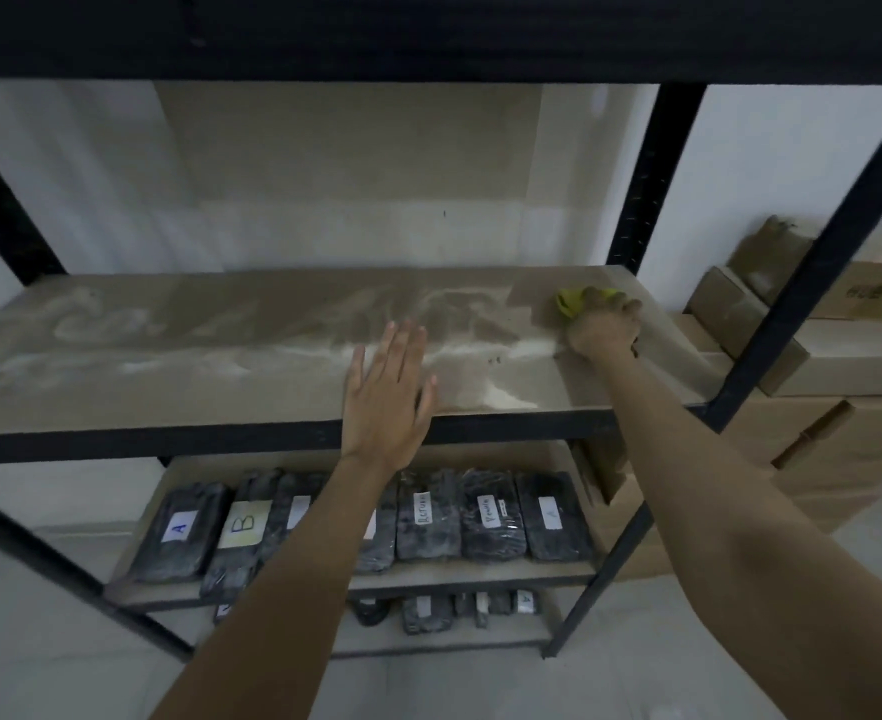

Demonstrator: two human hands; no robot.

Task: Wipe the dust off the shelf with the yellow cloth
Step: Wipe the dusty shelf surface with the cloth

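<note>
Pale dust streaks are seen across the shelf (169,376) board. L hand (384,402) is laid flat, fingers straight, on shelf's front edge near mid. Yellow cloth (571,299) is bunched under R hand (602,322), gripped w/ curled fingers at far-right back corner.

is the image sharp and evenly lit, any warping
Head view: dim, flat light with no glare; the black metal uprights bow from wide-angle distortion; the right hand on the yellow cloth is smeared by motion blur; the flat left hand reads sharper.
</note>
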